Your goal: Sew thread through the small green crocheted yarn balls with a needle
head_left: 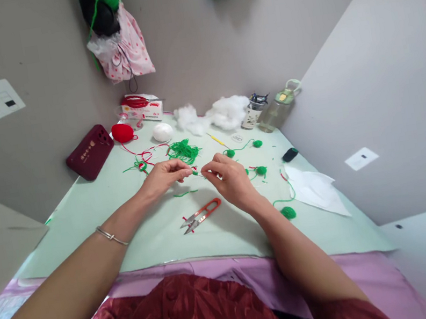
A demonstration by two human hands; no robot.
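Observation:
Over the middle of the pale green table top (149,246), my left hand (169,175) pinches a small green, red and white crocheted piece (195,171) at its left side. Just right of it, my right hand (228,176) has its thumb and forefinger pressed together close to the piece, on something too thin to make out. Orange-handled snips (201,215) lie below my hands, beside bits of red yarn. A short green yarn strand (185,193) rests above the snips. Behind my hands is a heap of cut green yarn (184,152).
Red yarn ball (122,132), white ball (162,132), stuffing (227,113), pen cup (253,113) and bottle (280,107) stand at the back. A phone (90,153) leans at left. Several green balls, a black object (289,155) and white sheet (316,188) lie right.

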